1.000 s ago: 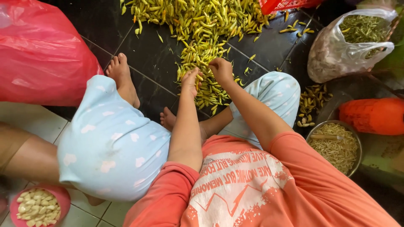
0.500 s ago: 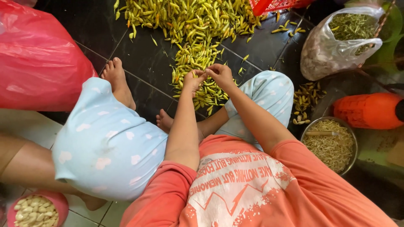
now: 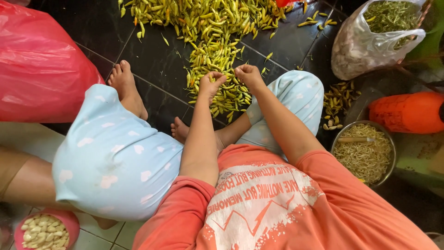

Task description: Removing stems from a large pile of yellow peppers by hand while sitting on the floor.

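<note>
Chillies (image 3: 217, 51) lie heaped on the dark tiled floor (image 3: 152, 65), far from the seated person, the heap's near tip between the knees, within arm's reach. Left hand (image 3: 210, 84) and right hand (image 3: 247, 74) rest side by side on that tip, fingers curled shut, each grip apparently pinching a chilli; what exactly is held is too small to confirm. A steel bowl (image 3: 386, 139) of stems sits at right, beside an orange basket (image 3: 407, 113). A clear bag (image 3: 370, 41) stands far right.
</note>
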